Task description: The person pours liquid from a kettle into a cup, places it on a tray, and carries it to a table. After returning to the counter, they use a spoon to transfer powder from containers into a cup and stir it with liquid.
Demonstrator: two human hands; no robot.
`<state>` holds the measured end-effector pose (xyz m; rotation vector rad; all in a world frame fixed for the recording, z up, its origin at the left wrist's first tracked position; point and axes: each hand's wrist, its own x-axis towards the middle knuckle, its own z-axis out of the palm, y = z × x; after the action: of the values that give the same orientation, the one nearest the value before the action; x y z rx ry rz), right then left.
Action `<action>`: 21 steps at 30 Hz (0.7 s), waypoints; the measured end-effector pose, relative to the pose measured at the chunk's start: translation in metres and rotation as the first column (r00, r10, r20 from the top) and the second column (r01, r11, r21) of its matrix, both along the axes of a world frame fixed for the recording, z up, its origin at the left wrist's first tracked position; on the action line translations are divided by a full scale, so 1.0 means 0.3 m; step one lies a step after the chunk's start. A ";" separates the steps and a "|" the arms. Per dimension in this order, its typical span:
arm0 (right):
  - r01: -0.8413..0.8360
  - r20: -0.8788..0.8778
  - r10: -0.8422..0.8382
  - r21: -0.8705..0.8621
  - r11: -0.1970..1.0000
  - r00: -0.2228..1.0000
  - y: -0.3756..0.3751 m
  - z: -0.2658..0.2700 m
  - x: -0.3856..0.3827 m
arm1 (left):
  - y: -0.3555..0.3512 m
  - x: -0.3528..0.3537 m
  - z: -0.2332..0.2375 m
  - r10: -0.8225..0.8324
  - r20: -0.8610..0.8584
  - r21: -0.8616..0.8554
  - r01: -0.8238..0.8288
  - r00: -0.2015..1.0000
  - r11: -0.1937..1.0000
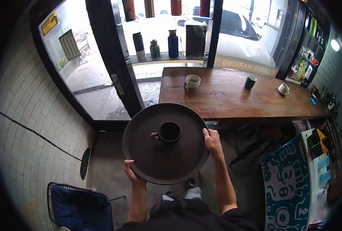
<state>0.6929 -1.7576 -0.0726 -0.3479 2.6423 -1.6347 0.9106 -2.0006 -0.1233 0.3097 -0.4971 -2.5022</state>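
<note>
Both my hands carry a round dark serving tray (151, 161) in front of my body. My left hand (131, 172) grips its lower left rim, thumb on top. On the right rim my right hand (213, 143) is closed, its thumb also over the edge; the fingers beneath are hidden. A dark cup (170, 132) with a brown figure-like handle stands near the tray's middle. Beyond the tray, a wooden table (221, 104) bears a white cup (193, 81), a dark tumbler (250, 81) and a small white mug (284, 89), which seems tilted.
A glass door (97, 57) stands ahead left, beside shelves with several bottles (173, 43). A chair with a blue cushion (82, 208) is at lower left. To the right are a dark stool (255, 143) and a counter with a teal patterned cloth (286, 184).
</note>
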 end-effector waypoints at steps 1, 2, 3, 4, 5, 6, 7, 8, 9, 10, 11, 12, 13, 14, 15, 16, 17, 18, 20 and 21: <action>0.010 -0.026 -0.009 0.033 0.999 1.000 -0.011 -0.023 -0.034 | -0.002 -0.028 0.015 -0.024 -0.028 0.008 0.024 0.999 1.000; -0.009 -0.058 0.014 0.085 0.996 0.998 -0.016 -0.022 -0.057 | 0.001 -0.053 0.032 -0.027 -0.034 0.010 0.027 0.999 1.000; -0.031 -0.087 0.043 0.137 0.990 0.995 -0.021 -0.012 -0.075 | 0.013 -0.074 0.069 0.016 0.023 0.010 -0.016 1.000 1.000; -0.033 -0.093 0.046 0.135 0.990 0.995 -0.022 -0.005 -0.097 | 0.015 -0.102 0.090 0.062 0.078 0.006 -0.063 0.995 0.998; -0.054 -0.085 0.077 0.245 0.968 0.993 -0.020 -0.002 -0.118 | -0.001 -0.125 0.072 0.069 0.076 0.004 -0.070 0.995 0.998; -0.078 -0.068 0.108 0.353 0.933 0.992 -0.019 0.002 -0.134 | -0.025 -0.128 0.033 0.036 0.079 0.032 -0.039 0.996 0.999; -0.089 -0.065 0.119 0.350 0.932 0.991 -0.018 0.015 -0.146 | -0.041 -0.131 0.016 0.004 0.081 0.058 -0.009 0.997 0.998; -0.131 -0.072 0.176 0.414 0.901 0.982 -0.010 0.034 -0.157 | -0.048 -0.132 0.003 0.014 0.085 0.056 -0.019 0.996 0.998; -0.171 -0.078 0.235 0.479 0.861 0.969 -0.005 0.050 -0.184 | -0.045 -0.137 0.012 0.029 0.107 0.056 -0.036 0.994 0.998; -0.291 0.133 0.259 0.456 0.841 0.957 0.007 0.059 -0.229 | -0.040 -0.150 0.022 0.046 0.128 0.061 -0.054 0.991 0.997; -0.302 0.137 0.270 0.461 0.834 0.953 0.032 0.068 -0.273 | -0.025 -0.158 0.034 0.057 0.130 0.067 -0.066 0.990 0.996; -0.336 0.064 0.355 0.511 0.791 0.933 0.053 0.083 -0.318 | -0.009 -0.165 0.061 0.016 0.099 0.122 -0.029 0.995 0.992; -0.363 -0.001 0.438 0.558 0.746 0.899 0.058 0.105 -0.353 | 0.000 -0.171 0.075 -0.024 0.070 0.173 0.011 0.997 0.985; -0.342 0.041 0.366 0.467 0.816 0.930 0.036 0.225 -0.365 | -0.006 -0.165 0.035 0.016 0.123 0.149 -0.035 0.992 0.988; -0.333 -0.058 0.381 0.381 0.863 0.923 0.028 0.260 -0.418 | 0.004 -0.159 0.028 0.020 0.135 0.148 -0.040 0.991 0.988; -0.328 -0.105 0.399 0.402 0.855 0.911 0.008 0.286 -0.479 | 0.014 -0.159 0.025 0.061 0.144 0.091 -0.074 0.988 0.993; -0.326 -0.243 0.436 0.387 0.863 0.867 -0.016 0.288 -0.544 | 0.026 -0.166 0.026 0.100 0.149 0.033 -0.106 0.984 0.994; -0.324 -0.376 0.460 0.371 0.870 0.804 -0.035 0.274 -0.602 | 0.049 -0.168 0.041 0.099 0.157 0.031 -0.105 0.983 0.994; -0.388 -0.364 0.528 0.392 0.834 0.768 -0.107 0.246 -0.726 | 0.081 -0.192 0.084 0.117 0.202 0.049 -0.129 0.972 0.990; -0.449 -0.354 0.594 0.413 0.793 0.723 -0.146 0.234 -0.774 | 0.087 -0.203 0.085 0.123 0.205 0.044 -0.134 0.971 0.990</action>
<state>0.4606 -1.8013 -0.0023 -1.4961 2.6369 -1.0332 0.8498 -1.9746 -0.0978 0.6036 -0.4687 -2.3739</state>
